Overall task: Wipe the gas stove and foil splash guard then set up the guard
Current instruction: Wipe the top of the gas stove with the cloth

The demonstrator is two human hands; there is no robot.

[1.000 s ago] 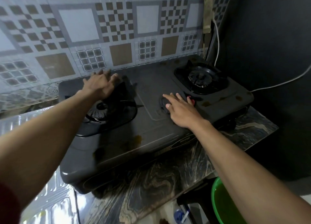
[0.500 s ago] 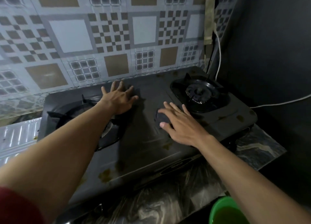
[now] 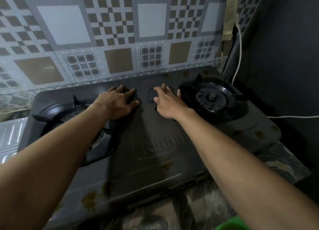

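The dark two-burner gas stove [image 3: 155, 153] fills the middle of the view, with brown stains along its front and right side. My left hand [image 3: 119, 103] lies flat on the stove top just right of the left burner [image 3: 72, 119], fingers apart and holding nothing. My right hand [image 3: 168, 102] presses down on a small dark wiping pad [image 3: 152, 95] near the stove's back middle, left of the right burner [image 3: 212, 98]. A silvery ribbed foil splash guard [image 3: 10, 136] lies flat at the far left, mostly cut off by the frame.
A wall with a square-patterned covering [image 3: 112, 36] rises right behind the stove. To the right stands a dark wall with a white cable [image 3: 239, 57]. The marbled counter [image 3: 203, 205] shows in front. A green bucket rim [image 3: 227, 225] sits at the bottom right.
Both hands have slid toward the back of the stove. The left went from the left burner to the stove's middle; the right carried the pad from the front to the back.
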